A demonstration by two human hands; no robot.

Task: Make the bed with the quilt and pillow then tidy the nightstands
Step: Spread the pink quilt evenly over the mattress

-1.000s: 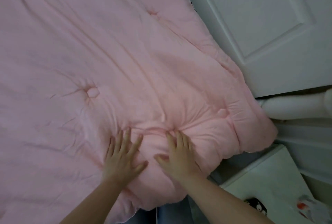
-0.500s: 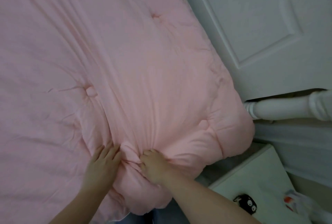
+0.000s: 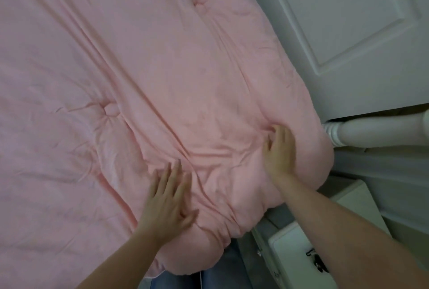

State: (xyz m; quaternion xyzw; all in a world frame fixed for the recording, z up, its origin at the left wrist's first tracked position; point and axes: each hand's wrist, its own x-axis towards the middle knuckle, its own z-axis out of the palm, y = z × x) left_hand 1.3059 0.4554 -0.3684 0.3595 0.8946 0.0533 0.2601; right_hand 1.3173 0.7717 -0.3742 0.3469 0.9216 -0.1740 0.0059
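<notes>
- Mostly, the pink quilt [image 3: 130, 84] fills the view, spread over the bed from the left edge to the rounded corner on the right, with long creases running down toward the hands and two tufted dimples up and left of the fingers.
- Left hand [image 3: 168, 198] lies flat on the quilt near its lower edge, palm down, fingers [image 3: 176, 172] straight and slightly spread, thumb out to the right; it presses the fabric and grasps nothing.
- Folds of quilt bunch between the two hands, which are apart from each other.
- Right hand [image 3: 278, 151] rests on the puffed corner of the quilt, up and right of the left fingers; its fingers [image 3: 279, 133] are extended and sink a little into the padding, released rather than clenched.
- Beyond the right fingers stands a white panelled door [image 3: 343, 33], and just right of the quilt's corner a white turned bed post [image 3: 371, 132].
- Below the right forearm sits a white nightstand [image 3: 292, 256]; a small dark item [image 3: 318, 262] lies on its top, too small to identify.
</notes>
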